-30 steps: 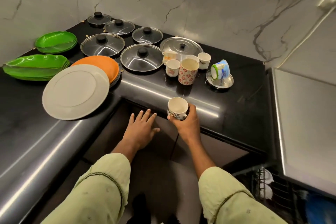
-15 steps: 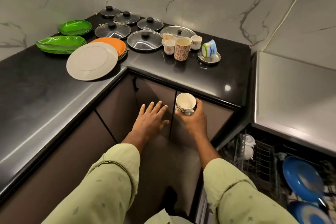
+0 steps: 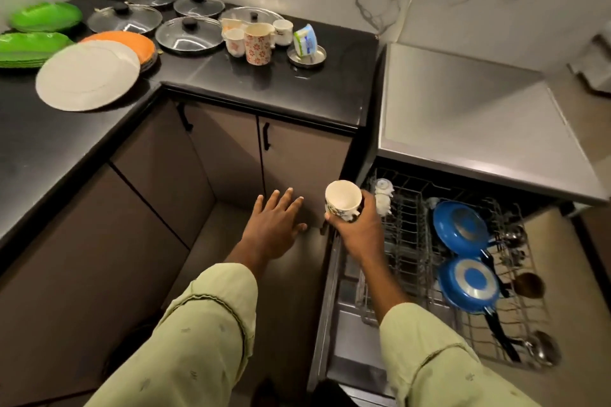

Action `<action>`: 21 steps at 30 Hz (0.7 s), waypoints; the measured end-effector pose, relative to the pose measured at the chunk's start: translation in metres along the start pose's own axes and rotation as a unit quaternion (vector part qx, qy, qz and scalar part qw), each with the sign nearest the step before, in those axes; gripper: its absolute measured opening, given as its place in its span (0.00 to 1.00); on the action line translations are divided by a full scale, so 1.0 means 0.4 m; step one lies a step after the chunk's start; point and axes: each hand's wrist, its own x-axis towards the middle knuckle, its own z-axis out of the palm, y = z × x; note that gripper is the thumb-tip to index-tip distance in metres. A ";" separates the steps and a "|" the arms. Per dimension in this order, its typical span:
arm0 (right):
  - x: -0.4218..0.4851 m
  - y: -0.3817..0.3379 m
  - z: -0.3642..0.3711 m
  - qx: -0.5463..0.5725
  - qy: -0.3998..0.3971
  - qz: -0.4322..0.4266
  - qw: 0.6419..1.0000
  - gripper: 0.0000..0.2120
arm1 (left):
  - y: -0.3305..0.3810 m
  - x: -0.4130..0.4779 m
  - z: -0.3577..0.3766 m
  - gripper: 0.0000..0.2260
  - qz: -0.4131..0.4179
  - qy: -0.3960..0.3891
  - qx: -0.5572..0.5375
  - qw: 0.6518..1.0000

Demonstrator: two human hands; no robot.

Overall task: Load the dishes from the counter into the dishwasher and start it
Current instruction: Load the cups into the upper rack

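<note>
My right hand (image 3: 358,230) grips a small white patterned cup (image 3: 342,201), upright, just left of the pulled-out dishwasher rack (image 3: 408,241). My left hand (image 3: 274,228) hovers open, fingers spread, in front of the brown cabinet doors. The rack holds two blue pans (image 3: 461,231), a white cup (image 3: 383,196) at its far left corner and ladles. On the black counter (image 3: 264,89) remain a floral mug (image 3: 258,43), small cups (image 3: 234,42), glass lids (image 3: 189,35), a white plate (image 3: 87,76), orange plates (image 3: 132,43) and green plates (image 3: 44,15).
A steel saucer (image 3: 306,56) carries a tipped blue-and-white tub. The dishwasher's grey top (image 3: 463,122) juts out over the back of the rack. Cabinet handles (image 3: 266,135) stick out below the counter edge. My foot shows on the dark floor (image 3: 231,241).
My right hand has carried the cup down from the counter edge and to the right, reaching the dishwasher rack. My left hand moved along with it. The view swung right, showing the open dishwasher.
</note>
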 end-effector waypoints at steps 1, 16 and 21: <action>-0.004 0.016 -0.030 -0.004 0.005 0.008 1.000 0.37 | 0.030 0.006 0.011 0.29 0.007 -0.006 -0.001 1.000; 0.246 0.549 -0.261 -0.157 -0.073 0.115 0.978 0.34 | 0.413 0.332 0.315 0.28 0.025 -0.153 -0.013 0.988; 0.383 0.686 -0.225 -0.229 -0.117 0.092 0.962 0.35 | 0.458 0.432 0.414 0.27 0.032 -0.132 0.058 0.989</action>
